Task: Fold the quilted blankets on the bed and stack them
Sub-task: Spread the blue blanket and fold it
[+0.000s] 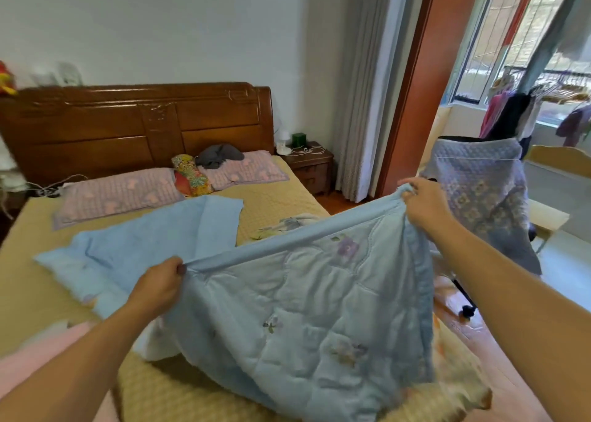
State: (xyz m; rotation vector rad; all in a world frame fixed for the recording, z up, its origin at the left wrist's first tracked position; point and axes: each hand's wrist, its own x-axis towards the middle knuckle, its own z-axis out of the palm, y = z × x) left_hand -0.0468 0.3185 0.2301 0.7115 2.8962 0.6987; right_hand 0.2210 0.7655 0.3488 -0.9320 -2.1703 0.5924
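Both hands pinch the bound edge of the light blue quilted blanket (307,309): our left hand (158,285) grips it near us, our right hand (423,204) clamps the far right corner, and the edge runs taut between them. Its near part hangs in front of us while the rest trails left across the bed (28,287). To fold cleanly, we want both corners level, tension even, then the edge laid straight onto the spread half.
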